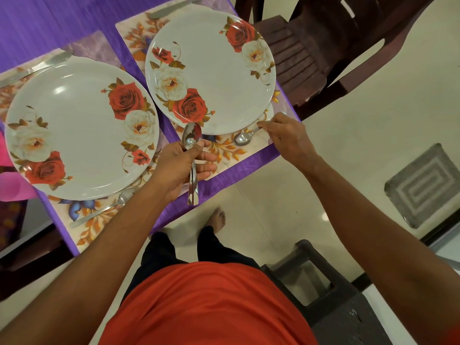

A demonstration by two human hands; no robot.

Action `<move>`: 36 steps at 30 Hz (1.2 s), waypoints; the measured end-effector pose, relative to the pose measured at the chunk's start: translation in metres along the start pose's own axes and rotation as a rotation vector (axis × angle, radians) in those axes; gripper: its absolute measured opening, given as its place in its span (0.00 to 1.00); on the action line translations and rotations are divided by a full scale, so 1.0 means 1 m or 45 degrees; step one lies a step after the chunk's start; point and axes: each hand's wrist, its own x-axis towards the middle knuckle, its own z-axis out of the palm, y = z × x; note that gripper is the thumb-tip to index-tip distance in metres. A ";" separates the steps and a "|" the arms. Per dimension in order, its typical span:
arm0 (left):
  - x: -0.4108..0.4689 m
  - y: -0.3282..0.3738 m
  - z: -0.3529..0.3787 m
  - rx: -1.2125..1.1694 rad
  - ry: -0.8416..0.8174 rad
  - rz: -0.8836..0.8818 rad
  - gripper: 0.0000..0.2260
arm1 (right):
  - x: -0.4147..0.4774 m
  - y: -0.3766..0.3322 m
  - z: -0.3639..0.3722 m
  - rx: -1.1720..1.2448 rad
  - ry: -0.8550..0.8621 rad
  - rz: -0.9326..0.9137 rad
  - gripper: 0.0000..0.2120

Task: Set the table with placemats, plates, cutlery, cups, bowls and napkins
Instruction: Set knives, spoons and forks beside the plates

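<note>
The bench point(37, 21), under a purple cloth, carries two floral placemats side by side, the left placemat point(87, 227) and the right placemat point(231, 155), each bearing a rose-patterned plate: the left plate point(74, 128) and the right plate point(224, 78). The left hand point(181, 165) is curled round a bundle of spoons point(192, 138) between the two plates, bowls pointing away from the person and handles running back past the bench's near edge. The right hand point(286, 135) pinches the handle end of a single spoon point(242, 138), which lies on the right placemat just beside the right plate's near rim, its long axis following that rim, bowl facing up and pointing left, handle to the right. A laid spoon point(99, 210) lies slantwise on the left placemat near that plate, and a knife point(37, 68) lies at its far side
</note>
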 end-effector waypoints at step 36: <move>0.002 0.006 -0.005 0.008 -0.034 -0.022 0.11 | -0.003 0.010 0.016 -0.034 0.146 0.028 0.14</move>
